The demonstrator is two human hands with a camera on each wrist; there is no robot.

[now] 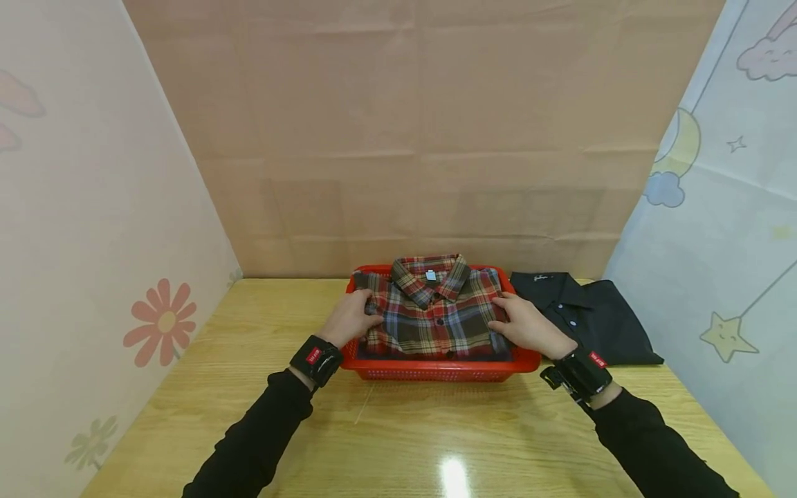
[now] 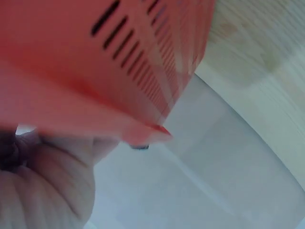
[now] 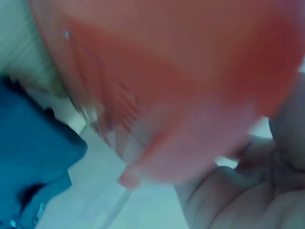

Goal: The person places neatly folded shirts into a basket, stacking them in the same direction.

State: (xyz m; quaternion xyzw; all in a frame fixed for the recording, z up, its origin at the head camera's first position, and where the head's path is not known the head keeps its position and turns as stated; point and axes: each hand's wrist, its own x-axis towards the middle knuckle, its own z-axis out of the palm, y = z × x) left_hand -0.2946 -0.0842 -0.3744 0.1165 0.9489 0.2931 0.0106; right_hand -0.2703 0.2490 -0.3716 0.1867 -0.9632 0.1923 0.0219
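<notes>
A folded red plaid shirt (image 1: 436, 315) with a buttoned collar lies in a red plastic basket (image 1: 436, 371), collar toward the back. Dark navy cloth (image 1: 405, 358) shows beneath its front edge. My left hand (image 1: 350, 319) reaches over the basket's left rim and touches the shirt's left side, thumb and forefinger spread apart on the cloth. On the opposite side, my right hand (image 1: 528, 324) rests likewise on the shirt's right edge. Both wrist views look at the basket's outer walls from below the rim, which hides the fingertips there.
A folded black shirt (image 1: 591, 318) lies on the wooden table (image 1: 280, 415) right beside the basket, partly behind my right hand. Brown paper (image 1: 411, 138) stands along the table's back, with patterned white panels (image 1: 68, 228) on both sides.
</notes>
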